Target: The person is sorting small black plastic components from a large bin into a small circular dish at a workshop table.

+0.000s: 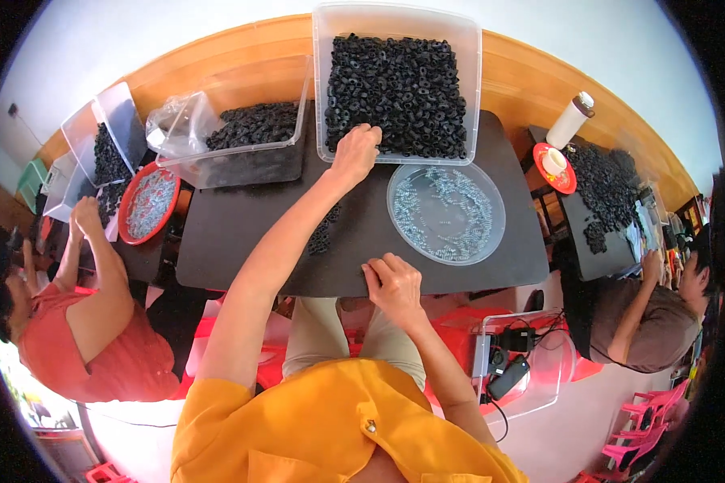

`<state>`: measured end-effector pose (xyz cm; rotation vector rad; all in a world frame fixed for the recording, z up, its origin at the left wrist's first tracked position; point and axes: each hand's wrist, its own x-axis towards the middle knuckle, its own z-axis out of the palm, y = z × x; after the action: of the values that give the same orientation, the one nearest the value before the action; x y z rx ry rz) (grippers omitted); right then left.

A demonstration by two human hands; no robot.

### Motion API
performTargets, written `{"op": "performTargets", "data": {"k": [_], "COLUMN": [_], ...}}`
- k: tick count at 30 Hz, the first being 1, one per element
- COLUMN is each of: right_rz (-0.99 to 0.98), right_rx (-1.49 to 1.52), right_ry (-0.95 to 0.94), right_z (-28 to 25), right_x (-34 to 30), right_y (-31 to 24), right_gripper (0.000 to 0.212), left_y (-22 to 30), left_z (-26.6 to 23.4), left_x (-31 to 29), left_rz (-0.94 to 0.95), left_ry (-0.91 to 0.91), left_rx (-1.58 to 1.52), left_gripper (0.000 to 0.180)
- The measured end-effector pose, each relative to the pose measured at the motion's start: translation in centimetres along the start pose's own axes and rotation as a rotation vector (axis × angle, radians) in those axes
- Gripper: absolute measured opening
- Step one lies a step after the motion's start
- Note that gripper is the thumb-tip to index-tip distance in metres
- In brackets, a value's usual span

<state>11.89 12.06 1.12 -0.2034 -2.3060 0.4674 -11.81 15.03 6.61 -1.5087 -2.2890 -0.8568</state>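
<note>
The person in the yellow shirt sits at a dark table point(242, 233) whose near edge runs just above their lap. The left hand point(354, 153) reaches forward over the near rim of a clear plastic bin point(396, 20) filled with black ring-shaped parts point(399, 80). Its fingers curl down into the rings at the bin's front left corner; whether they pinch any one ring cannot be told. The bin stands at the far middle of the table, its long axis running away from the person, its far end past the table's back edge.

The right hand point(393, 282) rests at the near table edge, fingers bent and pressed together, thumb side toward the table; what it holds, if anything, is hidden. Just beyond it to the right lies a round clear lid point(491, 233) strewn with small silvery screws point(443, 209), touching or nearly touching the bin's near wall.

A short loose row of black rings point(324, 232) lies on the bare table under the left forearm, running roughly near to far. Left of it the table surface is bare as far as a second clear bin point(298, 153) of black rings at the far left corner, which leans toward the left.

On either side other people work at tables of their own; the one on the left has a red dish point(129, 229) of screws.
</note>
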Motion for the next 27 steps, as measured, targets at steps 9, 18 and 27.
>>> {"op": "performTargets", "data": {"k": [9,18,27], "right_rz": [-0.100,-0.953,-0.999], "right_rx": [0.756,0.785,1.004], "right_ry": [0.709,0.770,0.693], "right_z": [-15.6,-20.3,-22.5], "right_x": [2.7,9.9,9.2], "right_y": [-8.6,-12.8,-13.9], "right_gripper": [0.009,0.029,0.037], "left_y": [2.8,5.9,6.6], "left_z": [-5.3,-7.1,-7.0], "left_x": [-8.0,-16.9,-20.3], "left_rz": [-0.258,-0.477,-0.547], "left_ry": [0.107,0.156,0.100], "left_rx": [-0.906,-1.178,-1.245], "left_gripper": [0.026,0.028,0.025]}}
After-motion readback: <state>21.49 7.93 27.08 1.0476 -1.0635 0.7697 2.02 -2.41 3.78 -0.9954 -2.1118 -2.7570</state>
